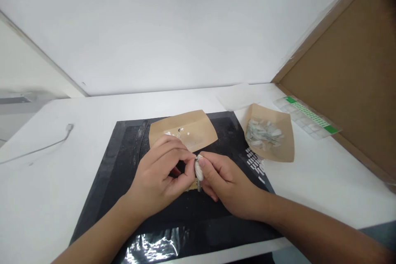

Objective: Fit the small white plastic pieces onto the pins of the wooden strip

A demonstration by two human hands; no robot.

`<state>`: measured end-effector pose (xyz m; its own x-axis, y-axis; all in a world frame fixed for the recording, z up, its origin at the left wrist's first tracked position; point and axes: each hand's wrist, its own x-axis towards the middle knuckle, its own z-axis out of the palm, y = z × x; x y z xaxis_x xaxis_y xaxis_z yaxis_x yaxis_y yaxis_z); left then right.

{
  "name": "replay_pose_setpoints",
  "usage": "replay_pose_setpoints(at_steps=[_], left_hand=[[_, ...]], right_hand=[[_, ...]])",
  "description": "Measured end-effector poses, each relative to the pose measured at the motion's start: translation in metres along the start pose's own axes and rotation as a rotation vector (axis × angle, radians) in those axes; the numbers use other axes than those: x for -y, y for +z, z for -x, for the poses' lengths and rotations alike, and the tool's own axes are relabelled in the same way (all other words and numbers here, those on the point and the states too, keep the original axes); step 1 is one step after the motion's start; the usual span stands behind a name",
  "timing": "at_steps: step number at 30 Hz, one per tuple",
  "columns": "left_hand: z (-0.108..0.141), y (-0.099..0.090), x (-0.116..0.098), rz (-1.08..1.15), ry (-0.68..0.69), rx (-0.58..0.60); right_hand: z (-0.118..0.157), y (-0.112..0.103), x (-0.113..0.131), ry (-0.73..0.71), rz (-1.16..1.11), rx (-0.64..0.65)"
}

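Above the black mat, a small whitish oval piece [199, 170], ridged like a shell, is held upright between my two hands. My right hand [227, 181] pinches its upper end between thumb and forefinger. Against its left side, my left hand [165, 169] is closed in a pinch; a tiny dark spot shows at the fingertips, too small to name. Below the piece, partly hidden by my fingers, is a yellowish object [194, 186] with a short metallic part. Just behind my left hand lies a brown paper sheet [201, 126] with several small white bits on it.
The black mat [105, 198] covers the middle of the white table [40, 189]. At right are a brown paper [286, 144] with translucent flakes [262, 132], rows of small white strips [254, 161] and a green-labelled clear plastic sheet [309, 115]. A cable [51, 146] lies left; cardboard [346, 62] stands right.
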<state>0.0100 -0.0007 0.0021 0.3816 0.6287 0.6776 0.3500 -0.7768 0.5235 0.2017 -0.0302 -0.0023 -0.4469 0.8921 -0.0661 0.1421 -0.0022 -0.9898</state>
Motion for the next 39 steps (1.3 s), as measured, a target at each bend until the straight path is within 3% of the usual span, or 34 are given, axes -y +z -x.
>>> replay_pose_setpoints(at_steps=[6,18,27,32,39], left_hand=[[-0.001,-0.002,0.001,0.115,-0.111,0.039],[0.0,-0.005,0.007,0.186,-0.092,0.062],[-0.005,-0.011,0.004,0.123,0.09,0.067],[-0.008,-0.016,0.006,0.145,0.224,0.134],[-0.005,-0.021,0.009,0.128,0.215,0.222]], right_hand=[[-0.002,-0.004,-0.004,-0.02,-0.159,0.079],[-0.007,-0.011,-0.004,0.033,-0.382,0.199],[-0.009,-0.02,-0.001,0.156,-0.707,0.448],[-0.01,-0.022,0.001,0.194,-0.763,0.496],[-0.012,-0.028,-0.002,0.238,-0.732,0.606]])
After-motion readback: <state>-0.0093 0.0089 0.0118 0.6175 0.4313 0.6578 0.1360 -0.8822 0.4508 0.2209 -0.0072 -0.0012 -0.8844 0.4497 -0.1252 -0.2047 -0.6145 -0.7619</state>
